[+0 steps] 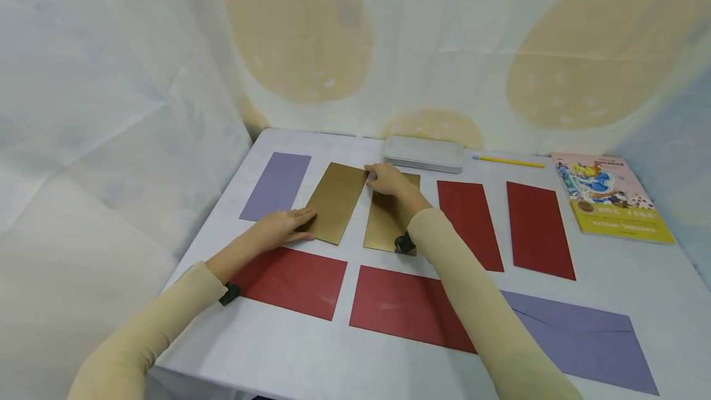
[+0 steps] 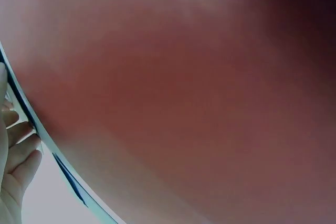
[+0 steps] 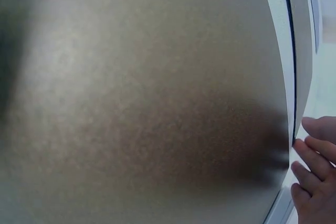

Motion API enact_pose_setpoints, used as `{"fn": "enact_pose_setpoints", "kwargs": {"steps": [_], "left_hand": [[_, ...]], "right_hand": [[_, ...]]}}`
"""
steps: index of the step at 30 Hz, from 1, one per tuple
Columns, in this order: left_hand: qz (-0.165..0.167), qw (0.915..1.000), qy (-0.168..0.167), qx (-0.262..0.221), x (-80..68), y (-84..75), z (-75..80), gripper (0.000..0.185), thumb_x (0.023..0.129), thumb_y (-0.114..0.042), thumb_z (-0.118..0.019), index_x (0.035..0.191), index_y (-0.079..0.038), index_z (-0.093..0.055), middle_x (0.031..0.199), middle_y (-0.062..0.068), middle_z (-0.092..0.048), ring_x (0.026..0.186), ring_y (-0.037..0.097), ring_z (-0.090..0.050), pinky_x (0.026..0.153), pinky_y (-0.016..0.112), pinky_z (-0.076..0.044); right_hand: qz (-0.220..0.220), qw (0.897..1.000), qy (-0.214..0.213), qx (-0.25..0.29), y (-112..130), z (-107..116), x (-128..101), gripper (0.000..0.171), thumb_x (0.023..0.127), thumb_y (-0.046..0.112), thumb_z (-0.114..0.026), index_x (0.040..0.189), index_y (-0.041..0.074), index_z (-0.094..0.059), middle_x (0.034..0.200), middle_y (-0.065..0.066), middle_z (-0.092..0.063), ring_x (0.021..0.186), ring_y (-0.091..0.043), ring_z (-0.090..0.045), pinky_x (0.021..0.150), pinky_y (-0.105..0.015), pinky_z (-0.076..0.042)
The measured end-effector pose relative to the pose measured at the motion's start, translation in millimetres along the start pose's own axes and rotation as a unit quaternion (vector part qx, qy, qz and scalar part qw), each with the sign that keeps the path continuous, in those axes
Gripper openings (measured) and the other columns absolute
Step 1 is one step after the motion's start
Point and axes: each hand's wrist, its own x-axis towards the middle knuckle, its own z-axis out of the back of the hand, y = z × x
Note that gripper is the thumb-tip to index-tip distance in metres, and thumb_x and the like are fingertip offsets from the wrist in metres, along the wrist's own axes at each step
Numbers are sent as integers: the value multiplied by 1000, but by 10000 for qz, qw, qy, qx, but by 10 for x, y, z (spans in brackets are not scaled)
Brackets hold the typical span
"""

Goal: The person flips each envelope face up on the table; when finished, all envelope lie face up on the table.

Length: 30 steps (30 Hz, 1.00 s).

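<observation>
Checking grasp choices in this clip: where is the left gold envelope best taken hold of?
Probably at its two ends. The left gold envelope lies flat on the table, so a pinch needs an edge. The left hand touches its near corner and the right hand its far corner; both ends lie apart from the other envelopes.

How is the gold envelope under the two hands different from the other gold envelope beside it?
The left gold envelope is touched at its near corner by the left hand and at its far corner by the right hand. It lies tilted and fully visible. The right gold envelope lies straighter and is partly covered by the right forearm. Both are the same gold colour and long shape.
</observation>
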Motion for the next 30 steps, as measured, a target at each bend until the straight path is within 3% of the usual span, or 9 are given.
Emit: {"fn": "enact_pose_setpoints", "kwargs": {"steps": [2, 4, 9, 16, 20, 23, 25, 27, 30], "left_hand": [[-14, 10000, 25, 64, -7, 1, -2, 59, 90, -36, -69, 132, 3, -56, 126, 23, -59, 105, 35, -64, 76, 43, -55], [-31, 9999, 41, 94, -16, 2, -3, 58, 92, -35, -66, 133, 3, -55, 127, 22, -59, 104, 36, -64, 76, 43, -55], [-90, 9999, 70, 67, -39, 23, -14, 54, 96, -34, -61, 136, 2, -52, 129, 21, -58, 102, 35, -65, 78, 43, -55], [-189, 9998, -21, -76, -62, 34, -30, 52, 98, -31, -58, 138, 1, -51, 130, 19, -58, 93, 36, -68, 76, 43, -55], [-202, 9996, -50, -168, -71, 24, -28, 51, 98, -30, -58, 139, 0, -50, 131, 18, -58, 92, 35, -68, 76, 43, -55], [-229, 9994, -73, -234, -83, 7, -15, 53, 98, -29, -58, 141, 0, -47, 130, 18, -58, 91, 35, -68, 75, 43, -55], [-287, 9993, -100, -216, -93, 0, -8, 54, 98, -28, -58, 142, -1, -45, 130, 18, -59, 90, 35, -69, 74, 42, -56], [-376, 9990, -142, -172, -102, -5, -1, 55, 97, -26, -59, 143, -1, -43, 129, 19, -59, 87, 34, -69, 71, 41, -56], [-501, 9984, -229, -107, -108, -3, 4, 55, 96, -24, -61, 143, 0, -44, 128, 19, -60, 83, 34, -70, 69, 40, -56]], "right_hand": [[125, 9999, -88, 22, -22, -8, 6, 52, 91, 9, -54, 142, 1, -45, 133, -18, -55, 57, -16, -39, 65, -32, -40], [142, 9999, -86, -1, -28, -9, 7, 52, 91, 8, -52, 142, 1, -45, 136, -17, -53, 69, -18, -52, 77, -33, -44], [82, 9999, -89, 91, 5, -11, -12, 57, 90, 5, -54, 145, 1, -41, 142, -17, -47, 102, -30, -53, 91, -39, -41], [20, 9985, -108, 531, 17, -22, -9, 67, 88, 1, -56, 150, 4, -32, 142, -19, -47, 53, -12, -35, 55, -24, -37], [139, 9943, -269, 1025, -11, -20, 9, 66, 88, 1, -55, 150, 5, -32, 137, -20, -50, 46, -10, -34, 50, -25, -37], [258, 9911, -489, 1214, -23, -14, 15, 61, 92, 8, -56, 149, 5, -35, 145, -14, -44, 80, -20, -63, 75, -33, -50], [288, 9885, -624, 1350, -17, -4, 8, 57, 95, 13, -56, 148, 6, -37, 148, -11, -42, 116, -28, -56, 97, -39, -44], [315, 9859, -724, 1473, -3, 12, -6, 54, 97, 16, -55, 148, 7, -39, 148, -9, -42, 137, -30, -35, 110, -43, -30], [344, 9810, -874, 1696, 25, 41, -36, 52, 98, 19, -56, 146, 8, -42, 146, -8, -45, 138, -29, -34, 111, -42, -28]]}}
